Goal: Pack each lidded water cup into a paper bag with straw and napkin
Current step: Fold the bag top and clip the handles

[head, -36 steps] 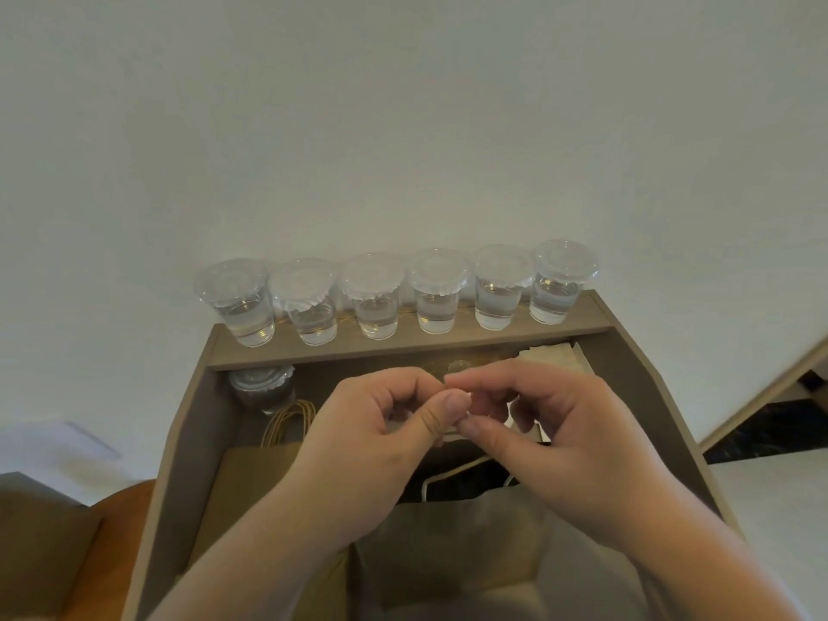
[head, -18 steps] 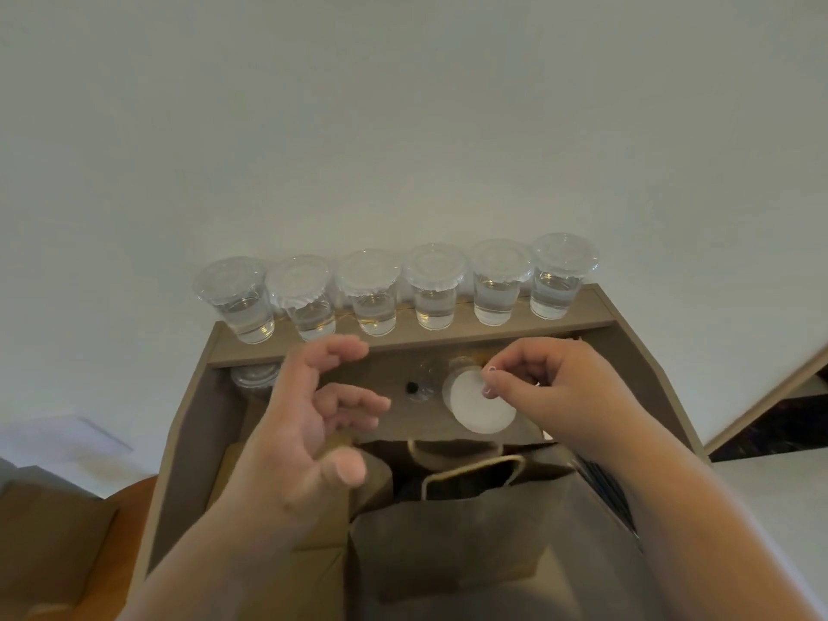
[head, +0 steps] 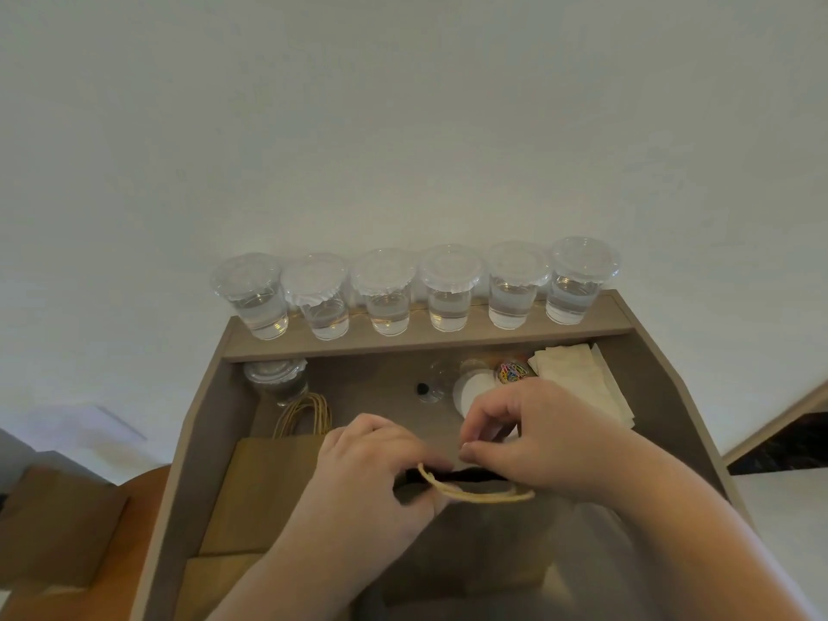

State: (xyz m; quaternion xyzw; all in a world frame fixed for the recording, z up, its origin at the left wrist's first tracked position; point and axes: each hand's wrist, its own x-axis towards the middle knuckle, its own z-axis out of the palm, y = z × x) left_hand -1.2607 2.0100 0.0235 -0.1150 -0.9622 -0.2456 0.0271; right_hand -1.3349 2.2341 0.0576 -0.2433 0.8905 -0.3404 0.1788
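The paper bag stands before the person: left hand, grip curled on its near rim; right hand, grip pinching the far rim. Spread both evenly so a lidded cup enters upright

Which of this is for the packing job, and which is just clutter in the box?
For the job: row of lidded water cups; lone lidded cup; open paper bag; flat paper bags; napkins.
Lying about: coloured paper clips; small clear item.
No straws in view.

wall: plain white | desk: taupe, raised shelf | light: soft, even
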